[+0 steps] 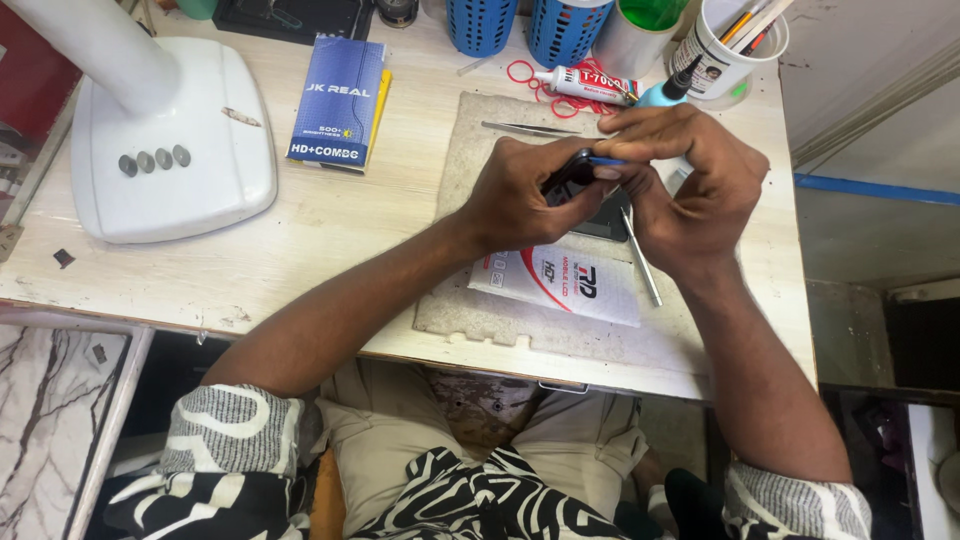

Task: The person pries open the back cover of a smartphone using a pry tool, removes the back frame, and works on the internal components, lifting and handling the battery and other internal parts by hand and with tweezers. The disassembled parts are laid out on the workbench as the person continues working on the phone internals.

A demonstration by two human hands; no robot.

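Left hand (pixel 520 195) fingers clenched round small dark phone (pixel 568 172) | right hand (pixel 690 180) pinching thin blue tool (pixel 606 160) at phone's edge | both above grey mat (pixel 470 290) | white packet (pixel 560 283), tweezers (pixel 530 127) on mat.

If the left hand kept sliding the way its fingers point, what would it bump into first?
The left hand points right, toward the other hand. It would most likely meet the right hand first, since both already pinch the same small dark phone between them. Depth is hard to judge from above.
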